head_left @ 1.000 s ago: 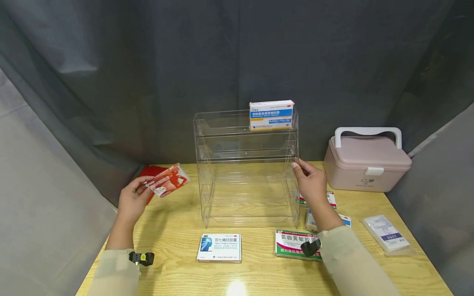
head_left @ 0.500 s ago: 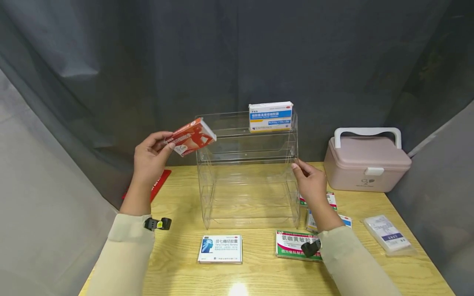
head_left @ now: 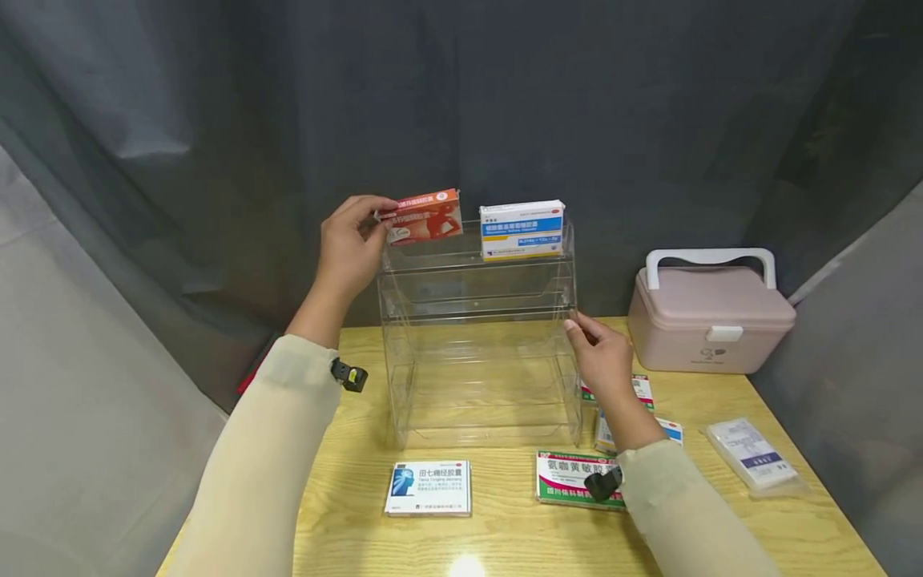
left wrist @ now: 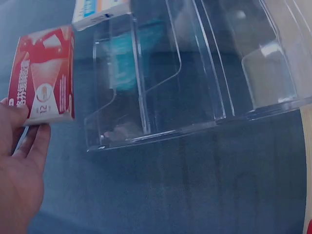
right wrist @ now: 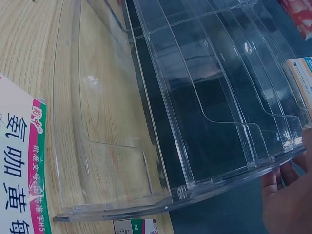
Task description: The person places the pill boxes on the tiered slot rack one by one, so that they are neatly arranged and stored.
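My left hand (head_left: 353, 244) pinches a red-orange medicine box (head_left: 430, 218) by its left end, with the box held over the top left of a clear stepped display rack (head_left: 476, 306). In the left wrist view, the thumb and fingers grip the red box's lower corner beside the rack's upper tiers. A white, blue and yellow medicine box (head_left: 522, 232) stands in the top tier at the right. Halfway up the rack's right side, my right hand (head_left: 607, 357) holds the side panel's edge between thumb and fingers.
In front of the rack lie a white medicine box (head_left: 429, 488) and a green-and-pink one (head_left: 573, 477). More boxes are partly behind the right forearm. A pink case (head_left: 714, 320) with a white handle and a bagged white packet (head_left: 751, 455) are at the right.
My left hand has carried the red-orange box up and rightward from the table's left side to the rack's top. My right hand stays at the rack's side.
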The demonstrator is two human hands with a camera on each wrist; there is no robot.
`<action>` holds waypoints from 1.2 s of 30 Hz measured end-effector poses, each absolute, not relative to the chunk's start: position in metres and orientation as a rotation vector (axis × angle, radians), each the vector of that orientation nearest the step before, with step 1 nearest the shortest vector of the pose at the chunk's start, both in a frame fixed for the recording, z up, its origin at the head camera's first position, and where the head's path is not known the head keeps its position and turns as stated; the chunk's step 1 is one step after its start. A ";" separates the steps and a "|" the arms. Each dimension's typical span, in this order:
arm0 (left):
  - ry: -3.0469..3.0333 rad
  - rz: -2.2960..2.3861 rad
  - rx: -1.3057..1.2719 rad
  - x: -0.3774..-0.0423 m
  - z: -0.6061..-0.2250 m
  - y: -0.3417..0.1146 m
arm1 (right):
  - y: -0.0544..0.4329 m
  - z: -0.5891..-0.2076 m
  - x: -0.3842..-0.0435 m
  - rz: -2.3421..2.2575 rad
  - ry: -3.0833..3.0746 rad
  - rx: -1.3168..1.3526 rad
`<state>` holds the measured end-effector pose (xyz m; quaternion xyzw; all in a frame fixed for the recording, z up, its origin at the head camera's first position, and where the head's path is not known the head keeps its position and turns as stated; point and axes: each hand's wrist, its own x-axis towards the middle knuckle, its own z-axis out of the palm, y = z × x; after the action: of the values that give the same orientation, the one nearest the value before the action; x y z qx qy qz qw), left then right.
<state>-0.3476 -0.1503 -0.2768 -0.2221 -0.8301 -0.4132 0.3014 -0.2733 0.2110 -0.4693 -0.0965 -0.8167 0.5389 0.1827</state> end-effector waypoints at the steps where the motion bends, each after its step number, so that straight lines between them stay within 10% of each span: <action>1: -2.217 -1.056 -0.588 -0.351 -0.276 -0.148 | 0.210 -0.469 -0.274 1.520 -2.307 -0.273; 36: -2.514 -0.706 -0.578 -0.380 -0.295 -0.146 | 0.208 -0.471 -0.274 1.537 -2.268 -0.262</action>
<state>-0.3802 -0.1455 -0.2954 -0.2102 -0.9144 -0.2570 0.2315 -0.2743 0.2079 -0.4709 -0.0934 -0.8085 0.5480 0.1932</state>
